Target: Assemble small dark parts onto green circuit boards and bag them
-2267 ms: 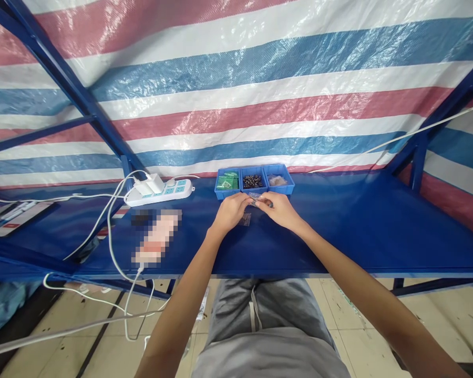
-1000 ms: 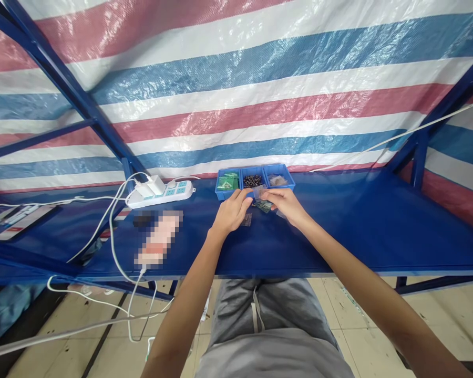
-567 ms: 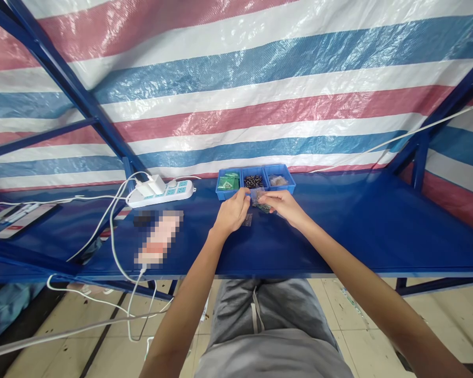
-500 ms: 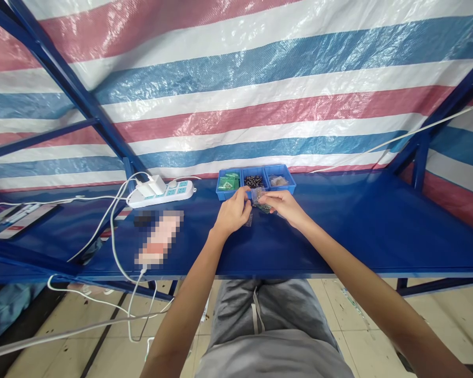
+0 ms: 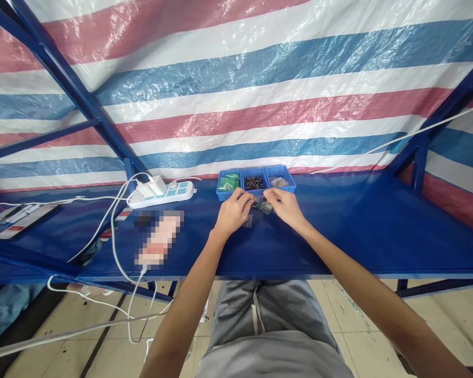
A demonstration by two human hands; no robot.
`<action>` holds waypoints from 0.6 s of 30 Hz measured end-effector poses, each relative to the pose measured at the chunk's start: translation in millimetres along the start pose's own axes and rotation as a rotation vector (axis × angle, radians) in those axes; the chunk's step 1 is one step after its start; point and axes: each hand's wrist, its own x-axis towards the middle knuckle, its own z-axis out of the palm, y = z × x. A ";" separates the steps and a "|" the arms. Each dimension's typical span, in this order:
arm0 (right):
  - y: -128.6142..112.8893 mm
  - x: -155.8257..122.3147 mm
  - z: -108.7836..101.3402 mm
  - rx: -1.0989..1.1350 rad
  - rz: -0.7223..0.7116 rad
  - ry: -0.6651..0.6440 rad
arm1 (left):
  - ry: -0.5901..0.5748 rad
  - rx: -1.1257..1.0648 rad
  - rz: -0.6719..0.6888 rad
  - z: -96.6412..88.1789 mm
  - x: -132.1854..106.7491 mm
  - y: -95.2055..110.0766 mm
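A small green circuit board [image 5: 263, 206] lay on the blue table [image 5: 339, 231] just in front of the three blue bins [image 5: 255, 182], between the two hands. The left hand [image 5: 232, 212] and right hand [image 5: 284, 206] both touched it with curled fingers, though I cannot tell how firm either grip was. A small clear bag [image 5: 248, 221] lay beside the left hand, so I judge the work on the board was not yet finished.

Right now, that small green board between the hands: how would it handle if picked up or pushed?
The small green board looks thin and flat, so probably stiff and light. Lying flat on the blue table, it should slide rather than roll or tip. The left hand and right hand flank it; whether either grips it is unclear.
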 end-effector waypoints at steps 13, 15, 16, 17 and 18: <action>1.2 -4.0 6.0 0.173 -0.071 -0.193 | 0.005 -0.214 -0.043 -2.2 3.3 1.8; 0.3 -4.1 6.0 0.150 -0.071 -0.188 | -0.001 -0.229 -0.048 -2.1 3.2 1.6; -0.2 -4.1 5.9 0.129 -0.077 -0.188 | -0.008 -0.238 -0.054 -2.0 3.2 1.3; -0.7 -4.1 5.7 0.101 -0.089 -0.187 | -0.017 -0.247 -0.062 -1.8 3.1 1.0; -1.3 -4.1 5.4 0.070 -0.104 -0.186 | -0.029 -0.258 -0.071 -1.5 2.9 0.6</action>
